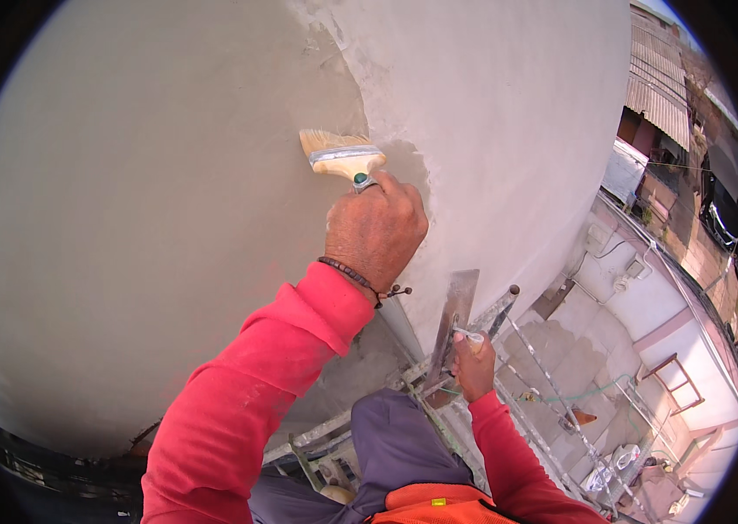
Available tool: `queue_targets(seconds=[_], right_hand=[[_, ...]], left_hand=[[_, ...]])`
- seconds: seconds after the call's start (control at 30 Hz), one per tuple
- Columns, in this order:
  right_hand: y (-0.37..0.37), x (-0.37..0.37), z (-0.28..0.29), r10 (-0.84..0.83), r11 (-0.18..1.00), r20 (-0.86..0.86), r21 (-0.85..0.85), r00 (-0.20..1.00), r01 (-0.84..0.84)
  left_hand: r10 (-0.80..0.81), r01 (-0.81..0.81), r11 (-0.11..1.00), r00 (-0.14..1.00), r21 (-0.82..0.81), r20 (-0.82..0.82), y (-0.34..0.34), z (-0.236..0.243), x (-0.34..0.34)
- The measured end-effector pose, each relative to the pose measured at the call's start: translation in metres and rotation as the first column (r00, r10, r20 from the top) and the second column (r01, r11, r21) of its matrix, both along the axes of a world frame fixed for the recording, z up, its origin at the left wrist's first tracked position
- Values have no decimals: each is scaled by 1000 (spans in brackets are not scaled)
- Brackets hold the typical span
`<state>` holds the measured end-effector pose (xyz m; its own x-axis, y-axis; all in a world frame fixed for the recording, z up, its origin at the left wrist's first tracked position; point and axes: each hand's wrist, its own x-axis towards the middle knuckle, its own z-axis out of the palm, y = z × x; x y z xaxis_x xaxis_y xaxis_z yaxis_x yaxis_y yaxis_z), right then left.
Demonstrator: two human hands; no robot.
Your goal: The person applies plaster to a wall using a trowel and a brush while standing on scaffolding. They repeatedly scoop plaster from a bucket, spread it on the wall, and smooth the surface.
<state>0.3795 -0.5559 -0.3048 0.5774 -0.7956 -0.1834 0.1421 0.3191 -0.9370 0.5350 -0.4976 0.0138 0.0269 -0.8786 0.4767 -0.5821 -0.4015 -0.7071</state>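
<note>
Leftward of the left hand (377, 225), unobstructed passage was afforded along the smooth grey plastered wall (142, 218). Beside the right hand (474, 368), reach was hindered by grimy metal scaffold tubes (503, 313); the gap between both hands was narrowed by a long, flat, grey metal trowel (459, 299). Below, room was limited by a purple-trousered knee (399, 432).

A white-walled yard (594, 307) lay below in bright daylight.
A darker patch (572, 349) marked the pale floor (618, 341), and a brown frame (689, 378) stood near its right edge, beside the white wall (661, 303); beyond rose a corrugated roof (658, 83), with a dark vehicle (720, 212) near it.
</note>
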Motion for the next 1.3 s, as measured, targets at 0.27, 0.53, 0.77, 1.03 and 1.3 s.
queue_targets(seconds=[0.27,0.53,0.77,1.03,1.3], right_hand=[[-109,99,150,221,650,166,-760,961,-18],[-148,228,349,-82,161,234,-956,969,245],[-148,251,420,-183,89,256,-957,949,275],[-137,244,340,-38,126,118,-985,992,122],[-119,240,282,-3,252,53,-966,999,53]], left_hand=[[128,-163,986,841,-21,-526,141,-123,-39],[491,-587,791,443,172,-750,357,-236,-28],[614,-833,522,220,181,-758,519,-266,-19],[446,-964,266,121,2,-887,610,-280,-24],[504,-968,252,121,12,-855,656,-311,-40]])
